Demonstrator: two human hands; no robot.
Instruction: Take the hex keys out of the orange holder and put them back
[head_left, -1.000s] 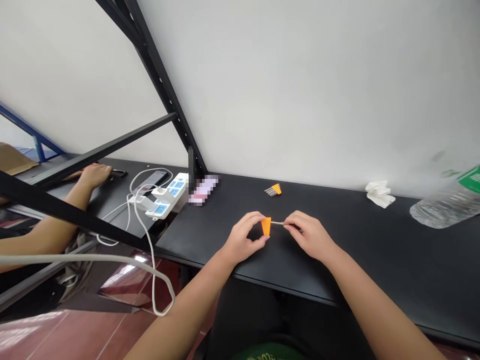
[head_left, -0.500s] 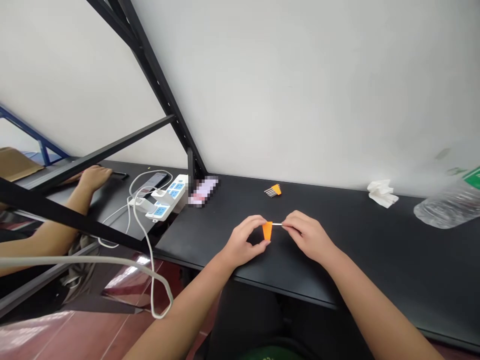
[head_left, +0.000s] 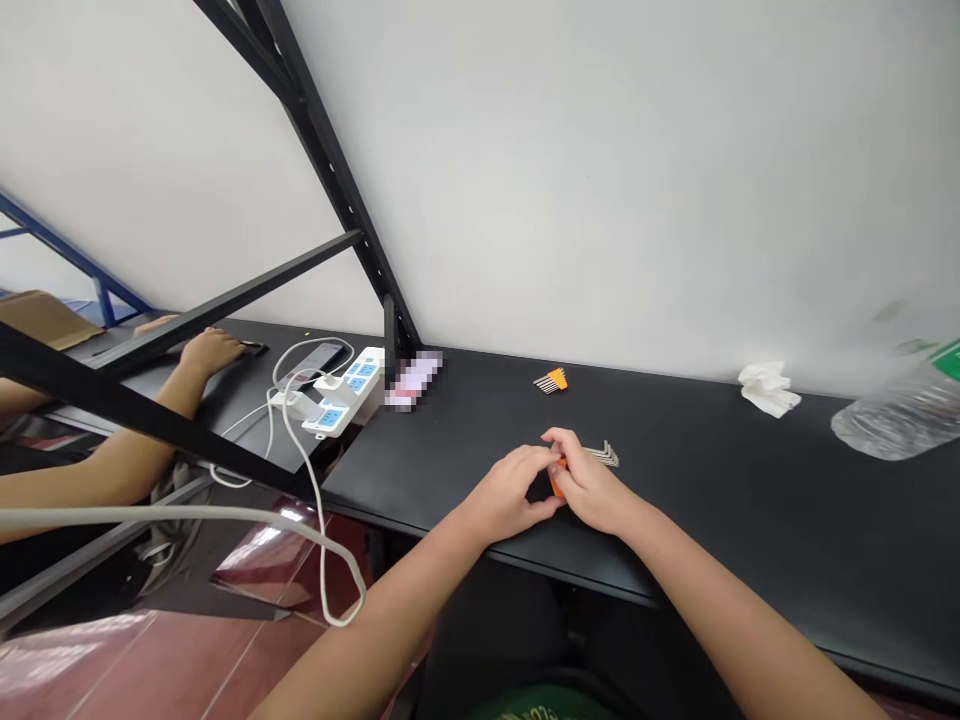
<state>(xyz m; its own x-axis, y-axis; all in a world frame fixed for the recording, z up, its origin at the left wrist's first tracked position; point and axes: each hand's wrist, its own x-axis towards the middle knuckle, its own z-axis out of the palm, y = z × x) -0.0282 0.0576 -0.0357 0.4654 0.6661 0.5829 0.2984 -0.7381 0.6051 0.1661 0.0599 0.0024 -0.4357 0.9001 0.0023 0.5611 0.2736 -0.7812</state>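
Near the front edge of the black table, my left hand [head_left: 517, 492] has its fingers closed on an orange holder [head_left: 557, 478]. My right hand [head_left: 596, 488] meets it from the right, its fingers closed on the same holder, which they mostly cover. Several silver L-shaped hex keys [head_left: 605, 455] stick out to the right, beyond my right fingers; where they meet the holder is hidden. Farther back lies a second orange holder [head_left: 557, 379] with several metal keys pointing left.
A power strip [head_left: 343, 392] with white cables and a phone [head_left: 319, 362] lie to the left, by a black metal frame [head_left: 330, 170]. Another person's hand [head_left: 212, 352] rests farther left. Crumpled tissue [head_left: 769, 388] and a plastic bottle [head_left: 896, 420] are at the right.
My right hand has moved left onto the orange holder, meeting my left hand. Bent key ends now show to the right of my fingers. The other person's hand has moved slightly.
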